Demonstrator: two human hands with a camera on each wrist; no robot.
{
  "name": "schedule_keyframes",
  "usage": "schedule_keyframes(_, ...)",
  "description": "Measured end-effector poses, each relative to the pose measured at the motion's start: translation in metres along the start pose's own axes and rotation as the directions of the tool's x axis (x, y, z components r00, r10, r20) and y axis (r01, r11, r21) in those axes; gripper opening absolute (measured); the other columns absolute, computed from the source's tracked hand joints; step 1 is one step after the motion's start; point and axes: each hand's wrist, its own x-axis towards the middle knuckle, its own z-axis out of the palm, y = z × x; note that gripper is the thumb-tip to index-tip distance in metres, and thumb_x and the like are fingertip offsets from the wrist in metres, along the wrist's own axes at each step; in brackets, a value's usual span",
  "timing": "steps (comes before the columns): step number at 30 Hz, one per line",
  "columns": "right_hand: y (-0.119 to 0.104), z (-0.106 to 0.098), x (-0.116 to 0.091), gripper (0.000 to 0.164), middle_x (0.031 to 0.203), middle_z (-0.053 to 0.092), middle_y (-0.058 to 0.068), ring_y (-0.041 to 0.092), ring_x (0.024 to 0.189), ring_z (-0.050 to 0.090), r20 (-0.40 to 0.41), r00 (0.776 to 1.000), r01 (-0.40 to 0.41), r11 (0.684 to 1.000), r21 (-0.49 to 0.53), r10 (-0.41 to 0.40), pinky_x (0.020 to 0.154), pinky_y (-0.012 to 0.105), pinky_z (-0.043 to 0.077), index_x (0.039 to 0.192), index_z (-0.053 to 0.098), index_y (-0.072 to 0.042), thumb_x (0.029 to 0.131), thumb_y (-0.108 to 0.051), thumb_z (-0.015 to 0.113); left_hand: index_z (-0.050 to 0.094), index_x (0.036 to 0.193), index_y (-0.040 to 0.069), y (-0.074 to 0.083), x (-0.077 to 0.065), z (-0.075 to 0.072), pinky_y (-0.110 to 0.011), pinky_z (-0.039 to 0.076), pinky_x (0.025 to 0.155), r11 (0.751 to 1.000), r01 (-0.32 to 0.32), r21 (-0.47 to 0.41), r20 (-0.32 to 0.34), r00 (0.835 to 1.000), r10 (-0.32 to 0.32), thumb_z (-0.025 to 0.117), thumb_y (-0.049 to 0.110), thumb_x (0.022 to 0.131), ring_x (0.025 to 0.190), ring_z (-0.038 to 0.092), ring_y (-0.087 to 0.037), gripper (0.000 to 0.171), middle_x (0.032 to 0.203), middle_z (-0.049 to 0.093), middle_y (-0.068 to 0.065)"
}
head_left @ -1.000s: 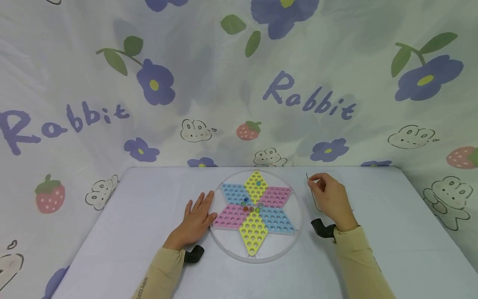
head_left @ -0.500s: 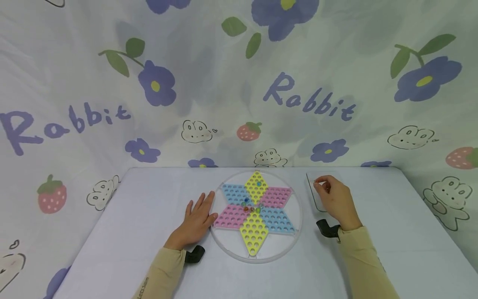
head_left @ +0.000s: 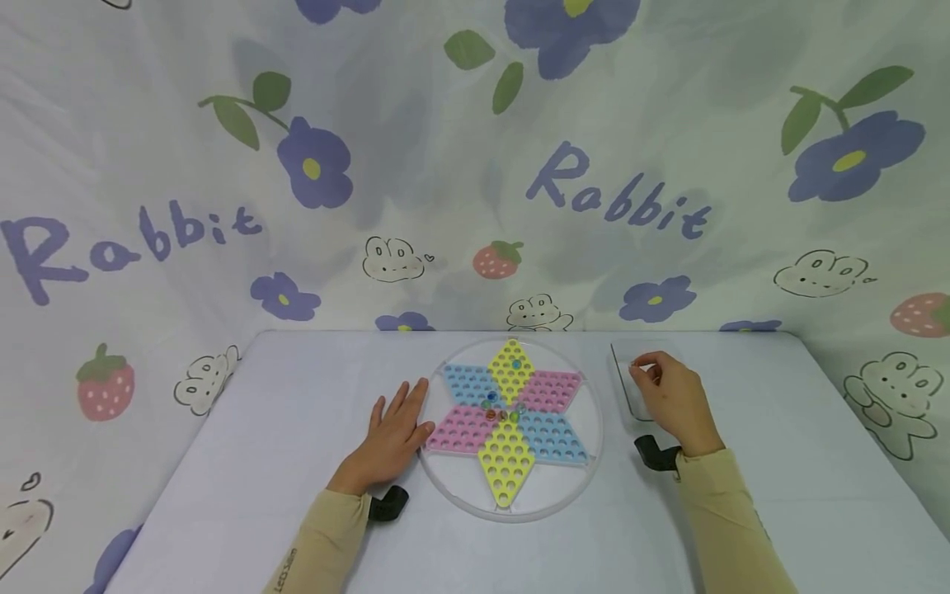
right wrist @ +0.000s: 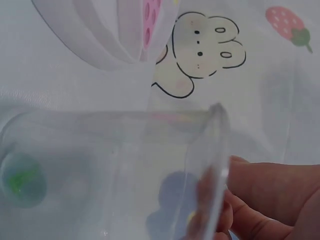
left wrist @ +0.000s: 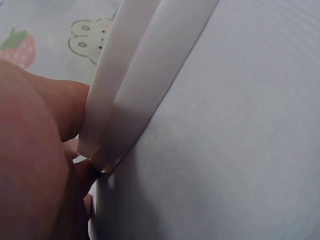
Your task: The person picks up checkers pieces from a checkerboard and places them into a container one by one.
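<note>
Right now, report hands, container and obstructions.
Left hand touching board. Right hand at mouth of clear container, grip unclear. Green marble visible inside. No obstruction seen.

On a white counter point(head_left: 223, 495) lies a round, clear plastic game board point(head_left: 508, 462) with a yellow, pink and blue star. Small coloured glass marbles point(head_left: 491, 415) cluster near its centre; a light-blue marble point(head_left: 516, 364) sits in the far yellow point. The left hand point(head_left: 392, 437) touches the board's left edge; the right hand point(head_left: 671, 404) is at a clear rectangular container point(head_left: 623, 392).
</note>
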Motion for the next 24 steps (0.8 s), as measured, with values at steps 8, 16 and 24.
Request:
schedule_keyframes(8, 0.0, 0.0, 0.0, 0.028, 0.085, 0.064, 0.011, 0.022, 0.071, 0.057, 0.047, 0.999, -0.025, 1.0, -0.014, 0.026, 0.06, 0.034, 0.044, 0.115, 0.066, 0.005, 0.101, -0.02, 0.061, 0.013, 0.159, -0.003, 0.0, 0.0, 0.001, -0.062, -0.007, 0.116, 1.0, 0.007, 0.003, 0.0, 1.0, -0.007, 0.045, 0.026, 0.108, 0.153, 0.005, -0.042, 0.068, 0.166, 0.016, -0.02)
schedule_keyframes(16, -0.002, -0.001, -0.002, 0.029, 0.081, 0.065, 0.01, 0.021, 0.068, 0.059, 0.017, 1.0, 0.011, 1.0, -0.015, -0.01, 0.056, 0.032, 0.044, 0.114, 0.066, 0.006, 0.1, -0.018, 0.062, 0.013, 0.159, -0.003, -0.001, 0.0, 0.001, -0.063, -0.007, 0.116, 1.0, 0.005, 0.001, -0.006, 1.0, -0.005, 0.046, 0.026, 0.108, 0.153, 0.005, -0.042, 0.068, 0.166, 0.016, -0.019)
schedule_keyframes(24, -0.014, 0.005, -0.003, 0.028, 0.079, 0.059, 0.008, 0.019, 0.065, 0.05, 0.013, 0.999, 0.041, 0.999, -0.013, -0.041, 0.056, 0.031, 0.041, 0.112, 0.067, 0.005, 0.1, -0.019, 0.062, 0.013, 0.159, -0.003, 0.0, 0.0, 0.001, -0.063, -0.007, 0.116, 1.0, 0.007, 0.002, -0.006, 1.0, -0.007, 0.046, 0.026, 0.108, 0.153, 0.005, -0.042, 0.068, 0.166, 0.016, -0.02)
